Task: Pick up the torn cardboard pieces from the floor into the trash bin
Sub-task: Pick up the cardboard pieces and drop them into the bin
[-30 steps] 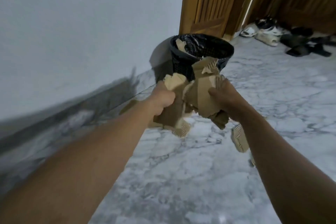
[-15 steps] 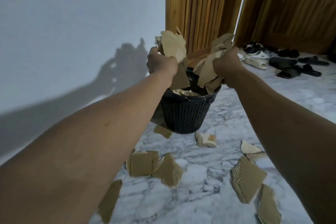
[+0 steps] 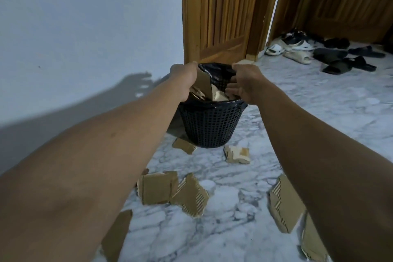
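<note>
Head view: half a second ago I had both fists raised above the trash bin (image 3: 210, 125), each clamped on a wad of cardboard. Now both are down at its mouth. My right hand (image 3: 244, 83) has let go, its fingers spread loose over the cardboard heap (image 3: 219, 97) inside the bin. My left hand (image 3: 184, 80) sits at the left rim with a brown flap (image 3: 202, 84) against it. Its fingers are hidden, so I cannot tell whether it grips. Torn pieces (image 3: 157, 189) lie on the marble floor (image 3: 319, 112) before the bin, unchanged.

Both arms outstretched, right grip (image 3: 242, 85) loose-fingered (left grip (image 3: 184, 80) fingers hidden).
</note>
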Action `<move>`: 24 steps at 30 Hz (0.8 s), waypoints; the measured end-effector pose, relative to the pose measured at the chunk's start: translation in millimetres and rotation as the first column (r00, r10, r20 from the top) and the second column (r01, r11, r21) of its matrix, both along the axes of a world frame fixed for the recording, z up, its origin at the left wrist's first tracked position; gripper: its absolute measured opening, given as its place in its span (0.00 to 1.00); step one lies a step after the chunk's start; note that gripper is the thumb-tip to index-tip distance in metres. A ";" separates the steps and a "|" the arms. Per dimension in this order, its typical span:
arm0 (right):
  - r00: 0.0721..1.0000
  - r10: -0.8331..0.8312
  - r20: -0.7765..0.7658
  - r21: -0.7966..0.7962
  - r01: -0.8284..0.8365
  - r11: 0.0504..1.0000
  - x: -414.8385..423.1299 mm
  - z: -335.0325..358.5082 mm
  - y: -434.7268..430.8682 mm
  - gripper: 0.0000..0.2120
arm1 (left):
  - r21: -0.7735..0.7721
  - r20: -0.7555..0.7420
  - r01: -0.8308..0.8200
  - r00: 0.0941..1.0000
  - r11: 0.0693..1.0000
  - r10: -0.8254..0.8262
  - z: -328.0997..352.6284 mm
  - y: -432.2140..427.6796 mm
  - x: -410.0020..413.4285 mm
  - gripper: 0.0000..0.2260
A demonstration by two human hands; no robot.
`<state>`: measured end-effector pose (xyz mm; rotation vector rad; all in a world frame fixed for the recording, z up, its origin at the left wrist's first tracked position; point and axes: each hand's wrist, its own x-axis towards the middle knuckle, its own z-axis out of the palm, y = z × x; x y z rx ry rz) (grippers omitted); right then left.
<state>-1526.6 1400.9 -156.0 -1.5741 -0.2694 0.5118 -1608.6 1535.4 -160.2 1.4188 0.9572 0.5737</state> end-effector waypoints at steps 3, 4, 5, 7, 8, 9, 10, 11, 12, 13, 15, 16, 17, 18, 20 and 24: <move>0.999 0.005 0.054 -0.036 -0.003 0.999 5.0 5.5 -16.3 0.16 | 0.137 -0.003 0.050 0.999 0.989 -0.050 8.7 -18.3 -9.5 0.18; 0.997 0.001 0.075 -0.065 0.004 0.998 6.9 8.1 -25.5 0.17 | 0.209 -0.013 0.090 0.996 0.974 -0.089 11.3 -28.8 -9.3 0.12; 0.995 0.000 0.097 -0.096 0.009 0.995 9.4 10.3 -37.4 0.16 | 0.292 -0.028 0.135 0.991 0.947 -0.133 13.2 -40.8 -7.3 0.09; 0.991 -0.027 0.135 -0.143 0.046 0.989 15.7 13.6 -70.8 0.12 | 0.450 -0.071 0.240 0.970 0.860 -0.234 16.7 -69.4 -1.9 0.10; 0.987 -0.040 0.155 -0.165 0.066 0.984 21.4 12.4 -92.4 0.13 | 0.498 -0.090 0.286 0.956 0.818 -0.280 17.3 -85.4 3.0 0.09; 0.981 -0.057 0.187 -0.195 0.094 0.976 29.3 8.1 -117.0 0.16 | 0.528 -0.120 0.339 0.937 0.779 -0.327 16.8 -103.7 8.9 0.09; 0.973 -0.071 0.218 -0.235 0.123 0.964 33.7 2.0 -144.0 0.18 | 0.535 -0.171 0.411 0.908 0.738 -0.382 12.9 -122.5 16.0 0.10; 0.968 -0.079 0.237 -0.285 0.147 0.947 36.3 -6.3 -170.2 0.18 | 0.525 -0.245 0.506 0.860 0.684 -0.448 7.0 -140.5 20.7 0.11; 0.964 -0.095 0.248 -0.350 0.180 0.919 38.7 -16.2 -204.0 0.18 | 0.499 -0.330 0.614 0.787 0.611 -0.521 -3.7 -164.4 27.4 0.11; 0.963 -0.102 0.248 -0.411 0.200 0.889 41.5 -27.3 -236.6 0.17 | 0.469 -0.420 0.708 0.705 0.528 -0.572 -17.0 -187.0 32.6 0.10; 0.967 -0.122 0.223 -0.546 0.228 0.806 43.6 -52.6 -307.6 0.16 | 0.386 -0.600 0.843 0.538 0.375 -0.592 -53.5 -235.6 40.5 0.13; 0.968 -0.133 0.210 -0.604 0.236 0.762 43.0 -67.6 -338.8 0.16 | 0.341 -0.686 0.887 0.460 0.310 -0.563 -73.8 -254.2 42.9 0.14; 0.968 -0.149 0.201 -0.659 0.246 0.711 39.1 -84.4 -375.0 0.15 | 0.291 -0.756 0.924 0.380 0.246 -0.533 -92.6 -277.8 43.3 0.15; 0.970 -0.133 0.202 -0.720 0.239 0.651 34.2 -102.2 -406.9 0.15 | 0.241 -0.809 0.949 0.313 0.205 -0.498 -111.6 -298.2 42.2 0.14; 0.982 -0.073 0.173 -0.847 0.186 0.499 18.3 -141.3 -461.3 0.17 | 0.165 -0.866 0.973 0.220 0.159 -0.450 -143.1 -333.4 34.3 0.15; 0.997 -0.069 -0.022 -0.954 0.000 0.301 -26.8 -196.8 -536.9 0.18 | 0.057 -0.889 0.983 0.130 0.176 -0.440 -205.1 -375.3 20.1 0.26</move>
